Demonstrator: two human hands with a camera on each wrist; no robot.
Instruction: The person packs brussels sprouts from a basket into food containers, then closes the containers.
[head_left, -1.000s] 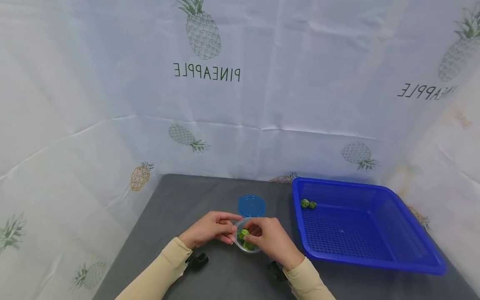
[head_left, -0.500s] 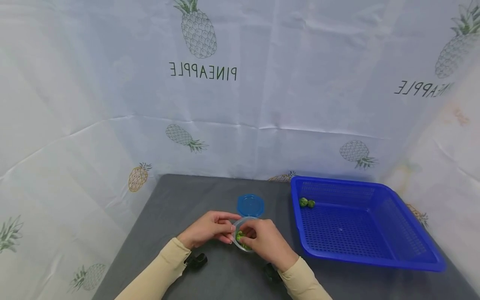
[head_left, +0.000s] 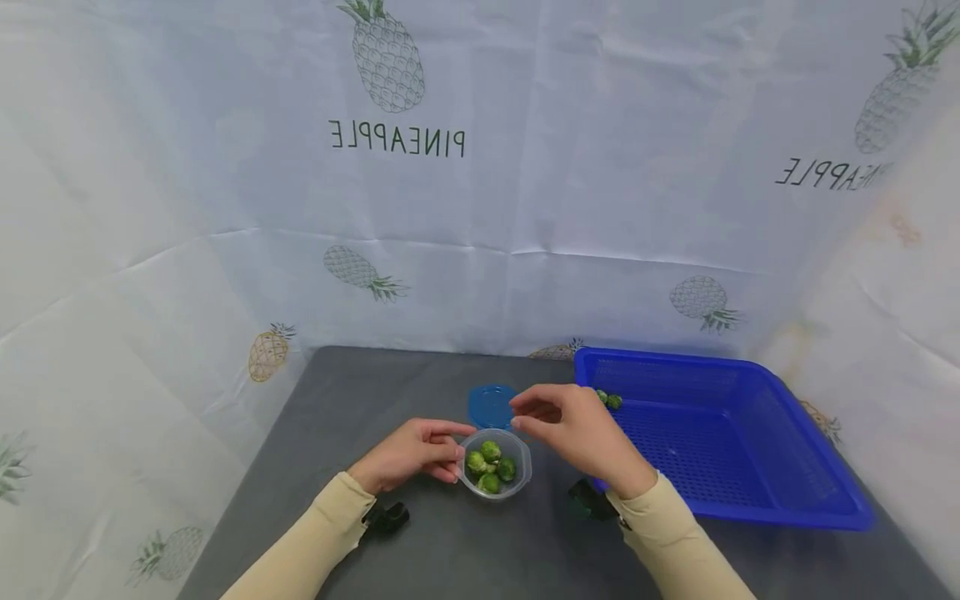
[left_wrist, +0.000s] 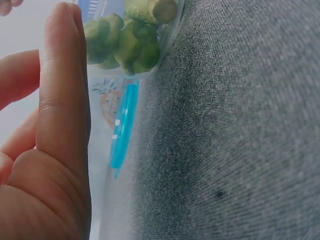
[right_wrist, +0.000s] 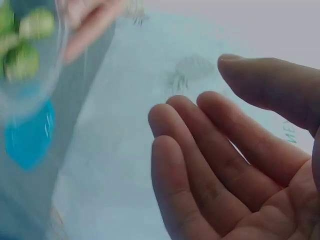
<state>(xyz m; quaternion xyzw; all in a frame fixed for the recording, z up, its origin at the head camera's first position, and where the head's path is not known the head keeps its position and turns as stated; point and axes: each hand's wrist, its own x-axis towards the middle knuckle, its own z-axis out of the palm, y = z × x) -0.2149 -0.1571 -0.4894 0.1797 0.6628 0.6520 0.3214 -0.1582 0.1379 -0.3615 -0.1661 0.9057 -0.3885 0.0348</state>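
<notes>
- Head view: the clear container (head_left: pixel 519 451) with its green sprouts (head_left: pixel 490 451) sits on the bench (head_left: pixel 450 542) between your hands, clearly nearer the left. Its outline is near round, so no long axis gives you a direction to line up with.
- Your left hand (head_left: pixel 411 454) lies along the container's left side, thumb and index finger extended at the rim without closing around it.
- Your right hand (head_left: pixel 576 425) is beyond the container to its right, loosely bent and holding nothing. The relation that matters most, in my judgement: this hand lies between the container and the blue basket (head_left: pixel 750 510), so it is the nearer one to the two more sprouts (head_left: pixel 614 402) by the basket's left wall, partly hidden behind it.
- The blue lid (head_left: pixel 487 406) lies just past the container's far side.
- Left wrist view: your straight digit rests beside the container's wall, sprouts visible through it.
- Right wrist view: your thumb stands apart from the bare fingertips; container and lid are blurred, off to one side.
</notes>
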